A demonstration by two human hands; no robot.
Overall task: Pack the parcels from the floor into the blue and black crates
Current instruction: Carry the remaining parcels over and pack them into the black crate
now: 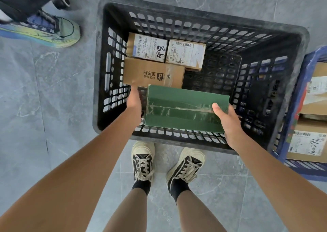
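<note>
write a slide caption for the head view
Both hands lower a green box into the black crate beside three parcels.

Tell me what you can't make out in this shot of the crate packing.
Head view:
- Left hand fingers: hidden behind the green box.
- Blue crate: cut off by the right edge.
- Label print on the two labelled boxes: too small to read.
- Black crate floor under the parcels: hidden.

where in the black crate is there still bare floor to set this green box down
Bare floor shows in the right half of the black crate, bordered by the white-labelled box, the plain brown box and the right wall. The far left corner is crowded with three boxes. Both hands, left hand and right hand, hold the green box over the near edge.
</note>
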